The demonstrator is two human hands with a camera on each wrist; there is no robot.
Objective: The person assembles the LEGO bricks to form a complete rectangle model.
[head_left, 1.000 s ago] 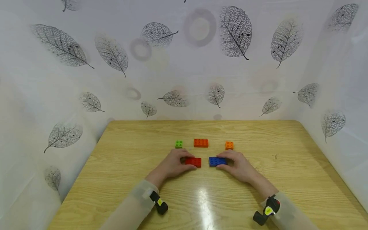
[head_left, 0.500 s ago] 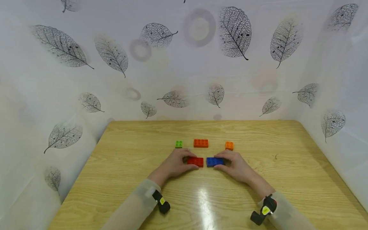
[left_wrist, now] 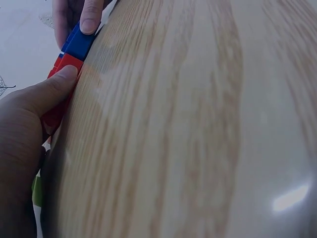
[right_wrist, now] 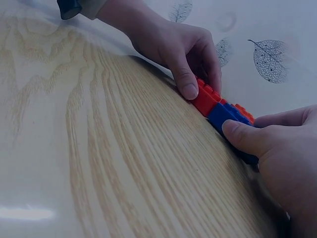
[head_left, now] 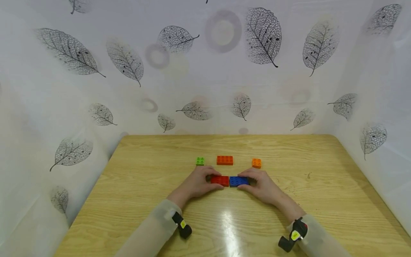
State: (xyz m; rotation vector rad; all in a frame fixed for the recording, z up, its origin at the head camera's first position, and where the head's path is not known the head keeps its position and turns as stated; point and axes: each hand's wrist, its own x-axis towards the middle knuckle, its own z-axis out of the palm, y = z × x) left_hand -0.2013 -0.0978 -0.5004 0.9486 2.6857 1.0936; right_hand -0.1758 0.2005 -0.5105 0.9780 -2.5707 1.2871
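Observation:
My left hand (head_left: 196,182) pinches a red building brick (head_left: 220,181) between thumb and fingers, front and back. Opposite it, my right hand (head_left: 264,185) grips a blue building brick (head_left: 238,181) the same way. Both bricks lie on the table with studs up, end to end in one line. In the right wrist view the red brick (right_wrist: 205,101) and the blue brick (right_wrist: 229,121) meet at their short ends. The left wrist view has the thumb along the red brick's side (left_wrist: 72,61) and the blue brick (left_wrist: 79,43) just beyond.
Behind the hands stand a small green brick (head_left: 200,161), a longer orange-red brick (head_left: 224,160) and a small orange brick (head_left: 256,163). The wooden table (head_left: 154,153) ends at a white leaf-patterned curtain (head_left: 205,71) at the back and sides.
The two hands have drawn together, the red brick sliding right and the blue brick sliding left. The gap between them has closed to a thin line. The back bricks have stayed put.

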